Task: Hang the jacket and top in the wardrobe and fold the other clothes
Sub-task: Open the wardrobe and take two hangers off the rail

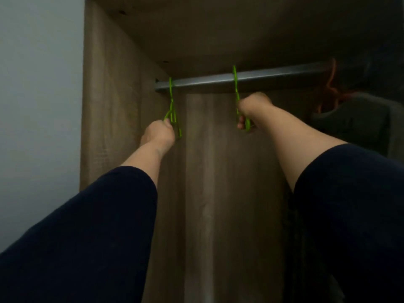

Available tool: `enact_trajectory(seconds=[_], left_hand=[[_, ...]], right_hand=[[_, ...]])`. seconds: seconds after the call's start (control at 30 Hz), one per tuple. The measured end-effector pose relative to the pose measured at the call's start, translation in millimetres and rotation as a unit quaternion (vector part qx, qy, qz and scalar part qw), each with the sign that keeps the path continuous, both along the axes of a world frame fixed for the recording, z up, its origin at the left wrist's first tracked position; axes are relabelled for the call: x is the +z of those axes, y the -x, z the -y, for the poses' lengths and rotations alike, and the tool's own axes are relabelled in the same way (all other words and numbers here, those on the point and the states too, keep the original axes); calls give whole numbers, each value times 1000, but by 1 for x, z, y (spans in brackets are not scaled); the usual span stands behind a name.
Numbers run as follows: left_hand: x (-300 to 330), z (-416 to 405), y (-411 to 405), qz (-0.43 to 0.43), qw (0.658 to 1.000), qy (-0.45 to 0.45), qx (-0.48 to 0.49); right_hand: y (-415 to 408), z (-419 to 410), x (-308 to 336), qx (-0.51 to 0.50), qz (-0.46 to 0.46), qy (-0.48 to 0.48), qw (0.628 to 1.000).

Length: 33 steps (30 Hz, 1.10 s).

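Across the upper centre of the frame, a grey metal rail (240, 78) runs horizontally inside the wooden wardrobe (113, 84), just below its top panel. Two green hangers hook over this rail. The left green hanger (172, 110) hangs at the rail's left end, close to the wardrobe side wall; the left hand (158, 132) grips its lower part with curled fingers. The right green hanger (237, 99) hangs near the rail's middle; the right hand (251, 110) holds it in a closed fist. Both forearms reach up from the bottom of the frame, each in a dark navy sleeve (87, 237) pushed back from the wrist. At the right edge of the frame, an orange hanger (330, 88) carries what appears to be a dark garment (360, 121); dim light prevents identification as jacket or top. Neither green hanger carries clothing.
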<state>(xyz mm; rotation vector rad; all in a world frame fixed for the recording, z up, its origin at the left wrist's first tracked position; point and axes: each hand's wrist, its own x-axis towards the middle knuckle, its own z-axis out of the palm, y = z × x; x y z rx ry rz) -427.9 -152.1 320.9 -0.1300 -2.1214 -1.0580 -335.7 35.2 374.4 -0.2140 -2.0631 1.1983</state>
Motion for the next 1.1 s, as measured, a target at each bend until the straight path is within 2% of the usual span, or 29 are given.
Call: enact_trajectory(seconds=[0.13, 0.33, 0.6, 0.73, 0.87, 1.1], left_hand=[[-2, -6, 1, 8, 1000, -6, -7], [-5, -10, -5, 12, 1000, -17, 1], [8, -16, -35, -56, 998, -7, 23], [-6, -14, -48, -46, 998, 5, 46], [-23, -17, -60, -31, 998, 11, 58], [-66, -24, -109, 16, 996, 10, 88]], right_hand=[[-30, -37, -8, -46, -9, 23, 999], [-40, -52, -24, -83, 26, 28, 996], [-38, -48, -29, -68, 18, 44, 997], [-39, -46, -37, -55, 8, 48, 997], [-45, -42, -43, -90, -34, -1, 995], [-58, -22, -67, -95, -37, -23, 994]])
